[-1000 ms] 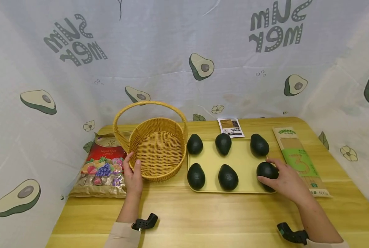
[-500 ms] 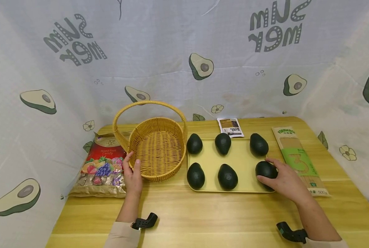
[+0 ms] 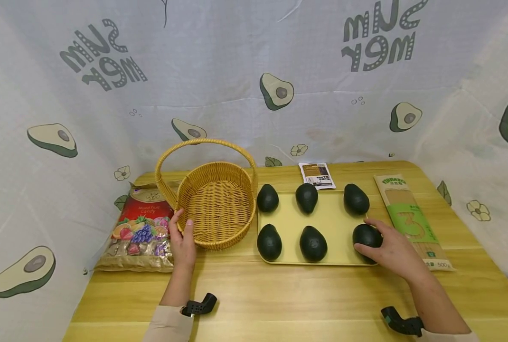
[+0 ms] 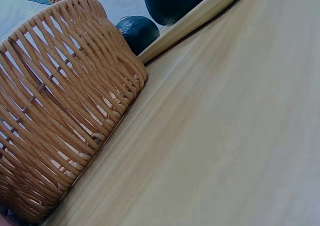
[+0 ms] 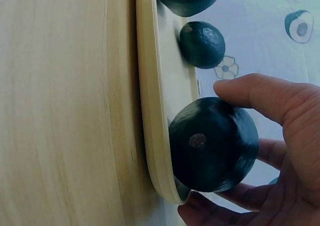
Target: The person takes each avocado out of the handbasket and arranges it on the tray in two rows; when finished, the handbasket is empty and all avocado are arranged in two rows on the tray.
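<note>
A round yellow wicker basket [image 3: 220, 213] with a tall arched handle stands left of centre with nothing in it. My left hand [image 3: 183, 244] rests against its near left side, thumb and fingers extended and apart. Right of the basket lies a shallow pale yellow tray [image 3: 331, 228] bearing several dark green avocados [image 3: 314, 244] in two rows. At its near right corner, my right hand [image 3: 392, 249] curls thumb and fingers around an avocado [image 5: 215, 146], which sits low over the tray edge. The left wrist view shows the basket's woven wall [image 4: 70, 101], the fingers almost entirely out of frame.
A red and gold bag of mixed fruit candy [image 3: 145, 228] lies left of the basket. Behind the tray is a small white and brown packet [image 3: 317, 175]. A long noodle pack [image 3: 412, 221] lies to the right. A printed curtain [image 3: 237, 95] surrounds the wooden table [image 3: 288, 299].
</note>
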The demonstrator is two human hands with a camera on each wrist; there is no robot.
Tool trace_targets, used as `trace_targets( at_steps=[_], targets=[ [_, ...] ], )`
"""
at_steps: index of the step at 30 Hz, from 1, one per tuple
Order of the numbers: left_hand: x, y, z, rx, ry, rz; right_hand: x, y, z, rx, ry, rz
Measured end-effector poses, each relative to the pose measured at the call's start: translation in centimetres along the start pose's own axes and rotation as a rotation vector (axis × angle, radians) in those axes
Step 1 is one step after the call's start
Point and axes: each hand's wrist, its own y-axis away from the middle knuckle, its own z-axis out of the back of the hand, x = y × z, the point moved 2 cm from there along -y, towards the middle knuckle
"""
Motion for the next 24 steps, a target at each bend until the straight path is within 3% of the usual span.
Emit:
trace_targets(
  at_steps=[14, 20, 24],
  targets=[
    [0.2, 0.0, 0.2, -0.027, 0.032, 0.000, 0.4, -0.6, 0.0, 0.013, -0.016, 0.004],
    [-0.2, 0.2, 0.3, -0.014, 0.083, 0.032, 0.4, -0.9, 1.0, 0.046, -0.040, 0.014],
    [-0.8, 0.3, 0.3, 0.000, 0.088, 0.021, 0.6, -1.4, 2.3, 0.009, -0.033, 0.043]
  ],
)
